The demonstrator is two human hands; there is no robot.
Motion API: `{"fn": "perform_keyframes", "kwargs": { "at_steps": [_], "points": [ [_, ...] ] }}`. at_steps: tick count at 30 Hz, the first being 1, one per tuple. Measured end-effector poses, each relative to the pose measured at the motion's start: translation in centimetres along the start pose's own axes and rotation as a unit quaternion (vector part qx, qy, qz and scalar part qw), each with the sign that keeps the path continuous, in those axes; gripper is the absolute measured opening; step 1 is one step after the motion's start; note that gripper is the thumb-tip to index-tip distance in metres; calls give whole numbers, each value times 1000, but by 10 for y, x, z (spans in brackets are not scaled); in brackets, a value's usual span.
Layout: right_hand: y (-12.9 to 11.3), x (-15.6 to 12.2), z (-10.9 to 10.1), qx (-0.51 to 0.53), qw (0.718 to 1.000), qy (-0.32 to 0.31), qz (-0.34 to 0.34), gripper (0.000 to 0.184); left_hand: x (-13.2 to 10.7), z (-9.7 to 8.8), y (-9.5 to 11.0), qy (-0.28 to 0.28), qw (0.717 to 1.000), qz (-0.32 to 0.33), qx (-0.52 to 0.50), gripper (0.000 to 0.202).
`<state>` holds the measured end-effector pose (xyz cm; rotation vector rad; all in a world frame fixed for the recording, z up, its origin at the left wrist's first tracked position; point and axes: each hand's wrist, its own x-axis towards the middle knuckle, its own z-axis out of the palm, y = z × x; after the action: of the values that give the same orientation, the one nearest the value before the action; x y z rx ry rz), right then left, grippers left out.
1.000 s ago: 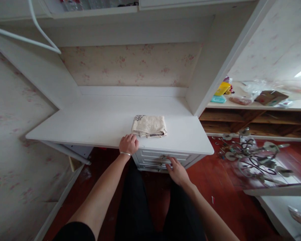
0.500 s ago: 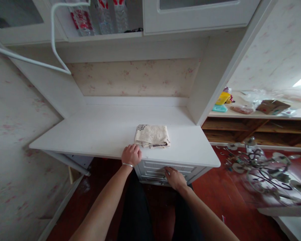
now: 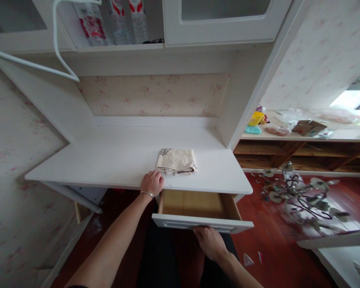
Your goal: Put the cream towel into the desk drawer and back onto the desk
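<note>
A folded beige towel lies on the white desk top, near its front edge. My left hand, with a bracelet at the wrist, rests closed on the desk edge just left of the towel. Below the desk a white drawer stands pulled out, its wooden inside bare. My right hand grips the drawer front from below, at its handle; the fingertips are hidden under the front.
A white cupboard with bottles hangs above the desk. To the right stands a wooden shelf with a yellow packet and a cardboard box. A metal chandelier lies on the red floor. Another white table's corner is at lower right.
The drawer was shut and is now pulled out toward me by my right hand. My left hand has stayed on the desk edge.
</note>
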<state>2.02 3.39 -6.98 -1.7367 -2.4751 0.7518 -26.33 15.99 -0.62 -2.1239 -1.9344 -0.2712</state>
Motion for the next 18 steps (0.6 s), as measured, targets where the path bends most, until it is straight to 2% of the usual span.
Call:
{"fn": "perform_keyframes", "kwargs": {
  "at_steps": [5,12,15,18],
  "points": [
    [-6,-39,13,15,1000,-26,-5,41,-1,-4,1,-21,1000,-3,6,24],
    [-17,-77,29,31,999,-34,15,38,-1,-8,1,-48,999,-1,11,26],
    [-21,-90,38,19,998,-47,25,37,1,-15,2,-67,998,8,7,28],
    [-18,-100,53,4,998,-61,35,36,6,-27,11,-63,997,48,-4,26]
  ]
}}
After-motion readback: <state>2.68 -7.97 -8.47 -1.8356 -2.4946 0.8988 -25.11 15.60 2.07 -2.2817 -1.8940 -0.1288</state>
